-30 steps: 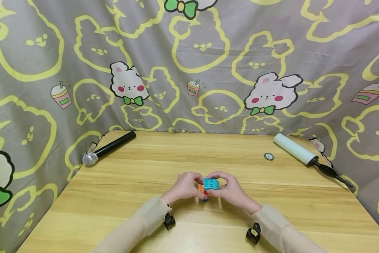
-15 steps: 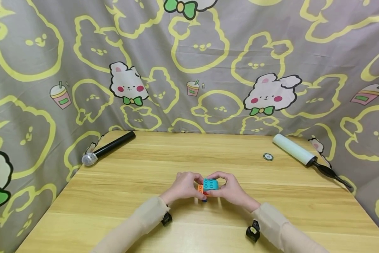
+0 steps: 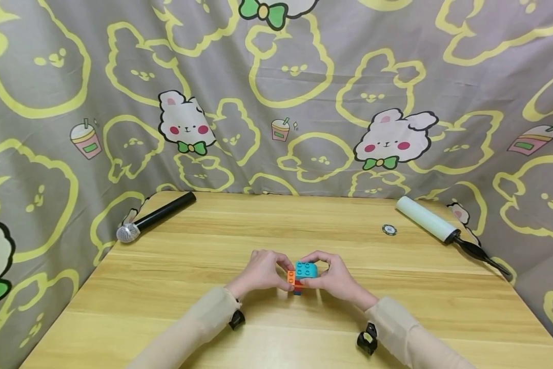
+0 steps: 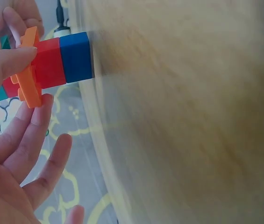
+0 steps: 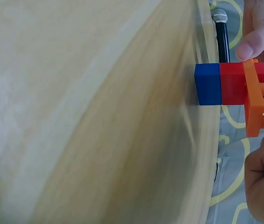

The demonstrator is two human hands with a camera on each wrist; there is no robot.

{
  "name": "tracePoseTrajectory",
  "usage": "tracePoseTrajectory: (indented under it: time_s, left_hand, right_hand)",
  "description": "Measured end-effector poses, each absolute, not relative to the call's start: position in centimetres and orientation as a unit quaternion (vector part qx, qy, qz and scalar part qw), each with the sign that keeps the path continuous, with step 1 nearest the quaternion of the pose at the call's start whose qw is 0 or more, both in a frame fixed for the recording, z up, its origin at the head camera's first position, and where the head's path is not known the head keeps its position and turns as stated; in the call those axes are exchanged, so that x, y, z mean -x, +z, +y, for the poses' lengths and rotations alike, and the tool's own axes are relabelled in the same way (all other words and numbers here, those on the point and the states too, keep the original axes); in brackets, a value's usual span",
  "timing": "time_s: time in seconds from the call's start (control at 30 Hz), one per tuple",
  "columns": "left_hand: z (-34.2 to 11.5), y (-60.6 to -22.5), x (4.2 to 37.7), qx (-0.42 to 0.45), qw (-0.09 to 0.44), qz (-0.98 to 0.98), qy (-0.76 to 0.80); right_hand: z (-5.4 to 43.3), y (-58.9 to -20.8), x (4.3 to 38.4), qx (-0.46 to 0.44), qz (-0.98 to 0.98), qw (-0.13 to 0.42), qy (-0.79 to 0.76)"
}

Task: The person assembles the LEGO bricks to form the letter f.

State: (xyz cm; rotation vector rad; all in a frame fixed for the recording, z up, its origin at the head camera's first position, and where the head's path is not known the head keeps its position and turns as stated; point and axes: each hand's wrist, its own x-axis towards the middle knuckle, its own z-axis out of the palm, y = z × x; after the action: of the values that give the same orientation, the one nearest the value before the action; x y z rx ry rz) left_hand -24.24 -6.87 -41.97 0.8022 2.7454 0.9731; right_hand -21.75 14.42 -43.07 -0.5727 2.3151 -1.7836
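Note:
A small stack of toy building bricks stands upright near the middle of the table. Its base is a blue brick (image 4: 76, 57), with red bricks (image 5: 233, 83) above it. An orange brick plate (image 5: 254, 102) juts out sideways between the red parts, and a teal rounded brick (image 3: 306, 269) tops the stack. My left hand (image 3: 263, 271) pinches the orange plate, thumb on one edge and fingertips at the opposite edge. From the other side my right hand (image 3: 333, 277) grips the teal brick between thumb and fingers. The right fingertips behind it are partly hidden.
On the wooden table (image 3: 202, 246), a black microphone (image 3: 158, 217) lies at the back left. At the back right lie a round chip (image 3: 389, 229) and a pale cylindrical pump (image 3: 428, 220) with a black handle. A patterned curtain (image 3: 239, 61) hangs behind the table.
My left hand has shifted slightly left, its thumb and fingers uncovering more of the orange plate. My right hand keeps its grip on the teal brick, and the stack stays in place.

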Motion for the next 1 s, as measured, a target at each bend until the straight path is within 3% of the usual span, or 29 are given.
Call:
tracePoseTrajectory:
  time_s: [0.37,0.6,1.0]
  left_hand:
    - [-6.7,-42.0,24.3,-0.264,0.059,0.906,0.326]
    - [-6.7,-42.0,24.1,-0.259,0.063,0.906,0.330]
    - [-6.4,-41.9,24.1,-0.260,0.034,0.915,0.306]
  right_hand:
    - [14.6,-43.2,21.2,0.184,0.784,0.073,-0.589]
    - [15.7,-43.7,20.9,0.193,0.850,0.020,-0.490]
    - [16.9,-44.5,20.5,0.159,0.875,-0.004,-0.457]
